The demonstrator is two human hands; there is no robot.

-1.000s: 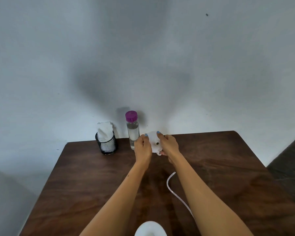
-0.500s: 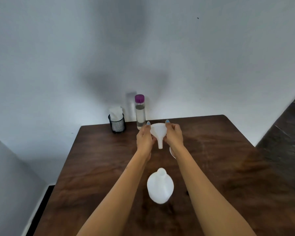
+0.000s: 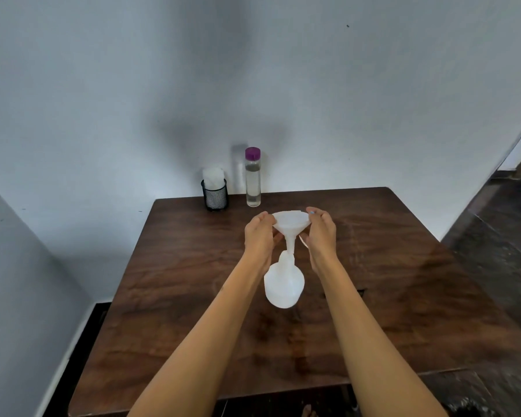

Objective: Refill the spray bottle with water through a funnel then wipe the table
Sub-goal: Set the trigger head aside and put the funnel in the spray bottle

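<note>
The funnel is pinched at its rim by the left hand and right hand, spout at the spray bottle neck mid-worktop; it should be lowered straight and seated.

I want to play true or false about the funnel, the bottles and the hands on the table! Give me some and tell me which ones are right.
1. Both hands hold the funnel by its rim. True: the left hand and right hand each grip one side.
2. The funnel lies flat on the table. False: it is upright, spout down over the neck of the white bottle.
3. The water bottle has a purple cap on. True.
4. The water bottle stands at the front edge of the table. False: it stands at the back, by the wall.
5. The mesh cup is left of the water bottle. True.
</note>
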